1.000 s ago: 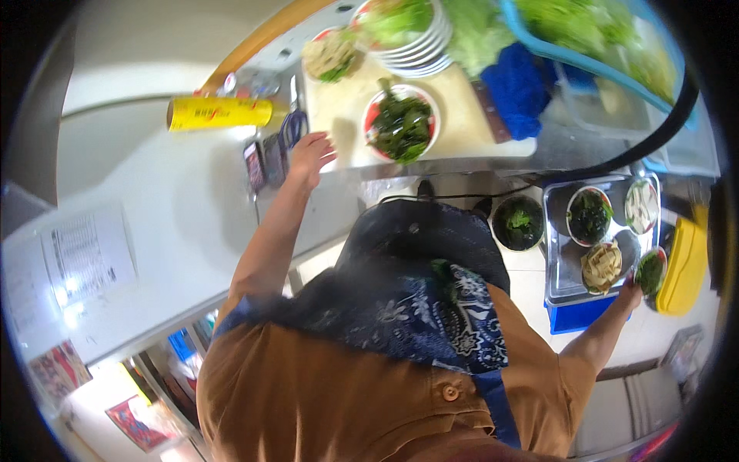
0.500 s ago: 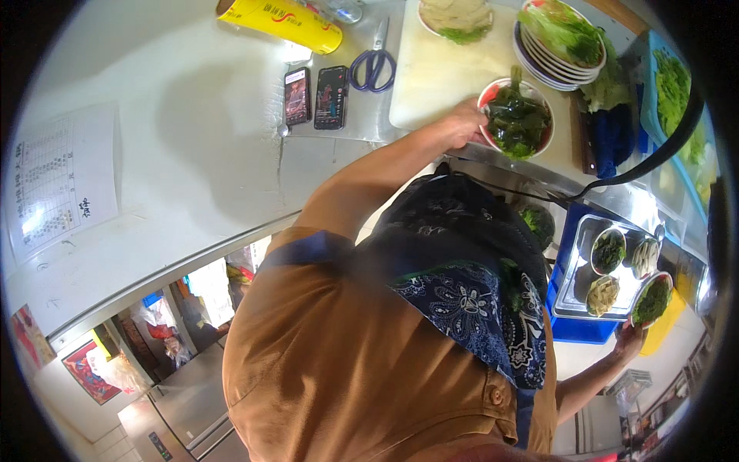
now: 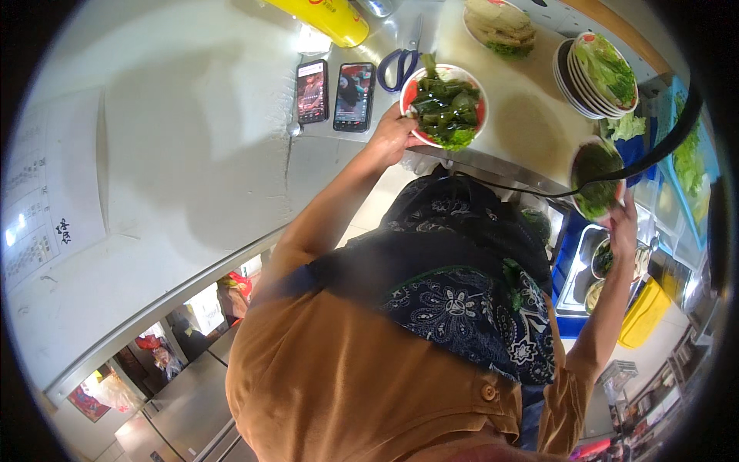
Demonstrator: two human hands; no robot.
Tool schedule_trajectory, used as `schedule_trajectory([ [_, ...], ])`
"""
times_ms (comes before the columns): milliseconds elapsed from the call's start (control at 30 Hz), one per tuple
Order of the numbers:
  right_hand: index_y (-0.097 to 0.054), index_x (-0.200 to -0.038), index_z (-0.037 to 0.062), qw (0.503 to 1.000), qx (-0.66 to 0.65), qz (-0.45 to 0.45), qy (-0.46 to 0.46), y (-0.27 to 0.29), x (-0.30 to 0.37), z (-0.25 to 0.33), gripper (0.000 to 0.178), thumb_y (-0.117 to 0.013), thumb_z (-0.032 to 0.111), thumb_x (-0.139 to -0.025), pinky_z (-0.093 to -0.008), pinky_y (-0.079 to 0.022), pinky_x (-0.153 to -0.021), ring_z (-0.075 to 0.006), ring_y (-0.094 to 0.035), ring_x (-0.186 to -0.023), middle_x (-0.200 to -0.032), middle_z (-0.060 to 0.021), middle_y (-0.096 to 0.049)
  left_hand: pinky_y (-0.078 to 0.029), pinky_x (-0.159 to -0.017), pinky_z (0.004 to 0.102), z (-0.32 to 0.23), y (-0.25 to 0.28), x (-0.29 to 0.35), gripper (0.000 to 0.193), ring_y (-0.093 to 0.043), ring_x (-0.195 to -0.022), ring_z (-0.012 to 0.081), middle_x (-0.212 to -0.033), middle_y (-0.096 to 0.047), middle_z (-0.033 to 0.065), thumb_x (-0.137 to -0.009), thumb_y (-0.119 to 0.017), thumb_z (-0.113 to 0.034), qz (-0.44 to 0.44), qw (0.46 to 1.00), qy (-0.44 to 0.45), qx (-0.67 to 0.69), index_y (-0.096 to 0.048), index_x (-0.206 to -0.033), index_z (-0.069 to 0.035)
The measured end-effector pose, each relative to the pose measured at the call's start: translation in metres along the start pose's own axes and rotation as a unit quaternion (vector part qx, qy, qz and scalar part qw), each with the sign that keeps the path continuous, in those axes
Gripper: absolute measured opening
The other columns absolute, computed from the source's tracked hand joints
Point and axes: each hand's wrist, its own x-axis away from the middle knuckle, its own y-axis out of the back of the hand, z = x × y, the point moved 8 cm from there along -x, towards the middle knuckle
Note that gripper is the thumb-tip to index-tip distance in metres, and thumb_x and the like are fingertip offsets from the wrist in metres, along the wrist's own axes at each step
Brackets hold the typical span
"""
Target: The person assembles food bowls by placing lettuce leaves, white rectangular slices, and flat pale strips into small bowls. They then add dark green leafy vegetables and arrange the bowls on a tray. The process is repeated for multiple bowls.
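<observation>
My left hand is closed on the rim of a red-and-white bowl of glossy dark green strips, perhaps seaweed, with curly lettuce at the near edge. This bowl is over the left end of the pale cutting board. At the right, my right hand grips a second bowl filled with fine dark green food; that bowl is tilted and slightly blurred beside the board's near right corner. A black strap crosses part of it.
Stacked bowls topped with lettuce stand on the right. A bowl of pale slices sits farther back. Scissors and two phones lie left of the board. Below right is a metal tray with small bowls, near a yellow object.
My left hand has moved the seaweed-like bowl leftward along the board. My right hand has lifted the other bowl away from the metal tray, up to the board's right side.
</observation>
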Motion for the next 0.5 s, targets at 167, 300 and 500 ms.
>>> schedule_trajectory([
  [167, -0.044, -0.132, 0.0011, 0.991, 0.088, 0.096, -0.005, -0.107, -0.084, 0.002, 0.048, -0.049, -0.003, -0.084, -0.0253, -0.053, -0.06, -0.0142, -0.061, -0.079, -0.109, -0.0098, -0.059, -0.056, -0.085, 0.0418, 0.0, 0.047, 0.025, 0.043, -0.061, -0.102, 0.0283, -0.117, -0.057, 0.0158, -0.087, -0.042, 0.004, -0.048, 0.999, -0.007, 0.008, -0.042, -0.129, 0.0],
  [300, -0.038, -0.137, 0.0036, 0.978, 0.135, 0.157, -0.019, -0.192, -0.115, 0.004, 0.057, -0.053, 0.004, -0.082, -0.0271, -0.052, -0.055, -0.0136, -0.06, -0.07, -0.108, -0.009, -0.061, -0.057, -0.084, 0.0439, 0.005, 0.074, 0.046, 0.043, -0.061, -0.103, 0.0317, -0.119, -0.055, 0.0183, -0.088, -0.043, 0.0, -0.079, 0.997, -0.008, 0.006, -0.039, -0.131, -0.001],
  [500, -0.043, -0.126, -0.0005, 0.977, 0.11, 0.182, -0.03, -0.3, -0.137, 0.024, 0.047, -0.051, 0.0, -0.08, -0.0332, -0.057, -0.058, -0.0232, -0.065, -0.067, -0.094, -0.0162, -0.061, -0.055, -0.086, 0.0469, 0.016, 0.094, 0.063, 0.034, -0.061, -0.104, 0.0325, -0.119, -0.055, 0.0186, -0.093, -0.045, -0.006, -0.077, 0.996, -0.005, 0.046, -0.041, -0.127, -0.003],
])
